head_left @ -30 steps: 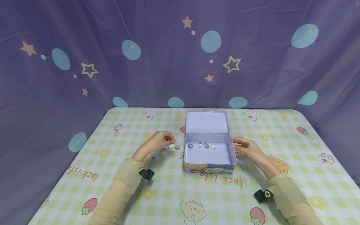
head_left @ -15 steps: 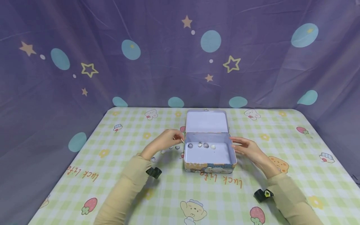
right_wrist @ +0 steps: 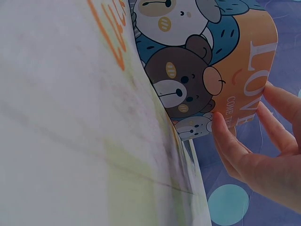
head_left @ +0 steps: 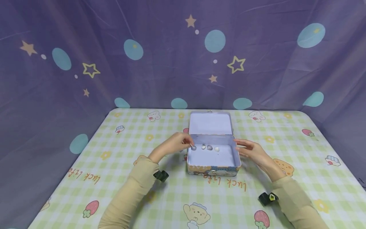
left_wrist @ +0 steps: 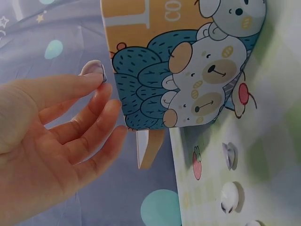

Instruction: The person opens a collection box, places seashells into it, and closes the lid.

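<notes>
Backdrop: big purple curtain (head_left: 160,86), kinda wrinkly, wraps behind and down both sides
Stars: solid peach ones (head_left: 190,21) plus yellow outline ones (head_left: 235,64)
Blobs: teal ovals (head_left: 215,41), a few little white dots (head_left: 215,61) too
Tablecloth: green-and-white check (head_left: 228,206), rounded far corners
Prints: strawberries (head_left: 91,209), yellow-orange flowers (head_left: 321,205), cupcakes (head_left: 332,160)
Lettering: orange "luck life" text (head_left: 85,175), upside down from the head view
</notes>
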Motion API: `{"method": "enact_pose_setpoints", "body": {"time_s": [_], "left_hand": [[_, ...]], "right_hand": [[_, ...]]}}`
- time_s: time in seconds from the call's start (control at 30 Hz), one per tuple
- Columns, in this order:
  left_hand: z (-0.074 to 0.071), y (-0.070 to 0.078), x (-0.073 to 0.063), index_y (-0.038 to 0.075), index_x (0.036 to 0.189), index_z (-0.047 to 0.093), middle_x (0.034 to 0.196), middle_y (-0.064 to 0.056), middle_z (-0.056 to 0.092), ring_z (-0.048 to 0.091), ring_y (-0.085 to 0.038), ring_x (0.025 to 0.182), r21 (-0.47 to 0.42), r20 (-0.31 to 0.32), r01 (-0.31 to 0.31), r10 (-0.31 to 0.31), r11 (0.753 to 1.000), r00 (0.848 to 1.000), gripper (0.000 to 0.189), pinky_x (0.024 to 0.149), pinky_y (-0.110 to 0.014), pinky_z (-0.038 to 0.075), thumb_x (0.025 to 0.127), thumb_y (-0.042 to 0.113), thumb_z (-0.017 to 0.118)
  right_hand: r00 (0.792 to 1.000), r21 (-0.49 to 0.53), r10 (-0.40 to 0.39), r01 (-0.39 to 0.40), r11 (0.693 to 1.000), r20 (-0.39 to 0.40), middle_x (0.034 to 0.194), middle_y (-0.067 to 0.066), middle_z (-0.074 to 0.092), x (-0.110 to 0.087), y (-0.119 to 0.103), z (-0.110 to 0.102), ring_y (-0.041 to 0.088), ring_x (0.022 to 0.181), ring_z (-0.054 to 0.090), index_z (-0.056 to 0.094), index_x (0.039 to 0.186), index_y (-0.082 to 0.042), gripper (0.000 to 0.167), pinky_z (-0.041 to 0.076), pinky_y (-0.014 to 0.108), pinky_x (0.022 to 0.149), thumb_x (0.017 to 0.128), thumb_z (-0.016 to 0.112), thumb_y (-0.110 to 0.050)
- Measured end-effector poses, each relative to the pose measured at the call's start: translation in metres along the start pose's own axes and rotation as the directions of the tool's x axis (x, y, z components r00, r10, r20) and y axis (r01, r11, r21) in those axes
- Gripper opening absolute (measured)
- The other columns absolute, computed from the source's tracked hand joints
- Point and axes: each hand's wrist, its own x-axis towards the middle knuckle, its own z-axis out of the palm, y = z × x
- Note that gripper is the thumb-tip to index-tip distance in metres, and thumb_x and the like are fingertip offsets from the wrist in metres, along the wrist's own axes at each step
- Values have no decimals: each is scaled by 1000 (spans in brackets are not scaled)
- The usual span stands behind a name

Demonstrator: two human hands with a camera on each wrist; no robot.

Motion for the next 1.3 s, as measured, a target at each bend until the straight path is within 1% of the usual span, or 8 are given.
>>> {"method": "enact_pose_setpoints", "body": {"time_s": [0.23, 0.4, 0.57, 0.67, 0.8, 1.03, 1.17, 1.3], "left_hand": [[2, 1, 0, 2, 84, 66, 76, -2, 61, 52, -9, 67, 3, 25, 7, -7, 1000, 1000, 11, 62, -18, 43, 80, -2, 56], [3, 2, 2, 1, 84, 65, 75, -2, 60, 51, -9, 67, 7, 27, 12, -12, 1000, 1000, 11, 61, -19, 43, 81, -1, 56], [2, 3, 0, 1, 91, 65, 77, -2, 60, 52, -10, 69, -4, 19, 19, -19, 1000, 1000, 12, 62, -19, 44, 82, 0, 57], [0, 2, -6, 2, 96, 64, 84, -6, 61, 54, -12, 73, -3, -1, 12, -12, 1000, 1000, 15, 66, -21, 45, 82, 2, 58], [-4, 0, -19, 1, 99, 63, 91, -9, 62, 54, -14, 76, 8, -33, 4, -4, 1000, 999, 17, 68, -22, 45, 82, 4, 59], [-8, -7, -40, 1, 96, 63, 87, -8, 61, 55, -12, 74, -1, -91, 14, -14, 1000, 996, 16, 68, -24, 46, 81, 6, 61], [-10, -12, -50, 0, 94, 63, 88, -11, 62, 55, -14, 74, -8, -108, 30, -31, 1000, 994, 15, 68, -28, 47, 80, 5, 62], [-12, -17, -59, 0, 95, 63, 90, -13, 62, 56, -16, 74, -12, -110, 52, -53, 999, 993, 16, 68, -29, 47, 80, 5, 62]], "right_hand": [[1000, 3, -12, 12, 1000, 9, 132, 25, 35, -1, -1, 0, 1, 94, 54, 38, 130, 5, 60, 45, 24, 83, 82, 63, -23], [1000, 7, -22, 22, 1000, 12, 133, 26, 35, -1, -1, 0, 1, 95, 54, 37, 130, 5, 59, 45, 24, 83, 83, 61, -20], [1000, 4, -29, 29, 1000, 8, 132, 26, 35, 0, 0, 0, 0, 94, 54, 37, 130, 5, 57, 45, 24, 83, 84, 61, -19], [1000, 1, -29, 29, 1000, 9, 132, 26, 35, 0, 1, -1, -1, 94, 54, 37, 130, 5, 58, 45, 24, 83, 83, 61, -19], [999, 8, -30, 30, 1000, 13, 132, 26, 35, 0, 1, -1, 0, 94, 54, 37, 130, 5, 58, 45, 24, 83, 83, 61, -19], [999, 14, -32, 31, 999, 18, 133, 26, 34, 0, 0, -1, 1, 96, 53, 36, 131, 5, 58, 44, 24, 84, 84, 60, -19], [999, 11, -32, 31, 999, 18, 133, 26, 34, 0, 0, -1, 1, 96, 53, 36, 130, 5, 58, 44, 24, 84, 84, 61, -19], [999, 11, -30, 30, 999, 17, 132, 26, 34, 1, 1, 0, 1, 96, 53, 37, 130, 5, 58, 44, 24, 83, 83, 61, -19]]}}
